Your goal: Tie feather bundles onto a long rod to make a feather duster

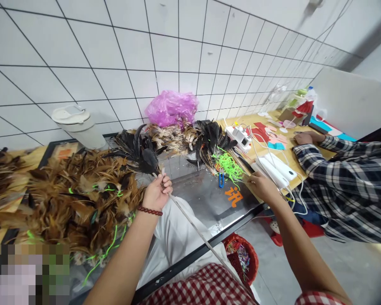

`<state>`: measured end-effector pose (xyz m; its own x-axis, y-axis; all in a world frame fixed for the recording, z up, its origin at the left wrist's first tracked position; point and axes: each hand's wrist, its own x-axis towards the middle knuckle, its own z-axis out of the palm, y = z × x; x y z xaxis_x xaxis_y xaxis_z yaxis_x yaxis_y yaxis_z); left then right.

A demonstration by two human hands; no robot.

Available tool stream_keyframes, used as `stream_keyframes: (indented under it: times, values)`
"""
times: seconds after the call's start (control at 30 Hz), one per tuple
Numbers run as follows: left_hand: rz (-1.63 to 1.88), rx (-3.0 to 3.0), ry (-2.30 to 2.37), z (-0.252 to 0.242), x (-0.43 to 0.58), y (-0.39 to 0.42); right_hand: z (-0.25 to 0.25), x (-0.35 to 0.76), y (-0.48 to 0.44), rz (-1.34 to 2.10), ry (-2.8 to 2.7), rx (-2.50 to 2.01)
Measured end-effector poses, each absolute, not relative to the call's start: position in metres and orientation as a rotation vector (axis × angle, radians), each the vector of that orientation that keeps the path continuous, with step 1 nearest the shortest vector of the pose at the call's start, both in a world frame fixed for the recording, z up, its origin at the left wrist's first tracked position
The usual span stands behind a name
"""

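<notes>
My left hand point(158, 194), with a beaded bracelet at its wrist, is closed around a thin pale stick point(193, 225) near its upper end. Dark feathers point(142, 156) fan out just above those fingers, at the stick's tip. The stick's other end runs down across my lap to the lower right. My right hand point(264, 186) is over the table's right side, its fingers drawn together; whatever they pinch is too small to make out. Close by its fingertips lie bright green strings point(229, 166) and blue-handled snips point(221, 178).
Brown feathers point(85, 195) are heaped at the left, near a white lidded bin point(79, 125). A pink plastic bag point(172, 108) rests against the tiled wall. Power strips point(274, 169) with cables lie at right, beside a co-worker's arm point(320, 163). A red basket point(252, 271) stands below.
</notes>
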<state>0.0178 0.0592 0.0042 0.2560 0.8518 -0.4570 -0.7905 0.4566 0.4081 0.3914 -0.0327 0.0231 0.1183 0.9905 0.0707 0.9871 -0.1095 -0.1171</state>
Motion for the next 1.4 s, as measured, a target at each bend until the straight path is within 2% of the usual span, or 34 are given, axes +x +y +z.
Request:
stream_keyframes:
  times: [0.13,0.27,0.4,0.5,0.6,0.63,0.7,0.77,0.9,1.0,1.17,1.27,1.4]
  values:
    - [1.092,0.129,0.676,0.002,0.017,0.058,0.026,0.389,-0.043,0.198,-1.612,-2.139]
    - [1.064,0.152,0.754,0.008,0.018,0.061,0.059,0.379,-0.037,0.470,-1.378,-1.759]
    - [1.074,0.143,0.803,0.018,0.016,0.070,0.103,0.352,-0.012,0.475,-1.268,-1.382]
    - [1.108,0.122,0.837,0.021,0.012,0.074,0.121,0.334,0.022,0.587,-1.379,-1.280]
    - [1.105,0.103,0.895,0.021,0.010,0.075,0.114,0.337,0.067,0.801,-1.718,-1.509]
    - [1.100,0.107,0.909,0.021,0.010,0.075,0.106,0.342,0.082,0.755,-1.779,-1.678]
    - [1.095,0.136,0.926,0.024,0.009,0.077,0.087,0.358,0.107,0.391,-1.745,-2.124]
    - [1.100,0.179,0.925,0.028,0.008,0.082,0.066,0.373,0.123,0.190,-1.763,-2.399]
    - [1.160,0.231,0.964,0.039,0.005,0.104,0.038,0.387,0.133,0.167,-1.811,-2.536]
    - [1.256,0.249,1.094,0.046,0.002,0.119,0.039,0.385,0.137,0.118,-1.768,-2.501]
    - [1.340,0.330,1.119,0.053,-0.002,0.118,0.084,0.385,0.154,0.081,-1.476,-2.088]
    - [1.394,0.354,1.068,0.054,-0.003,0.110,0.128,0.381,0.158,0.219,-1.349,-1.691]
    - [1.418,0.393,1.095,0.050,-0.004,0.100,0.189,0.362,0.147,0.166,-1.323,-1.273]
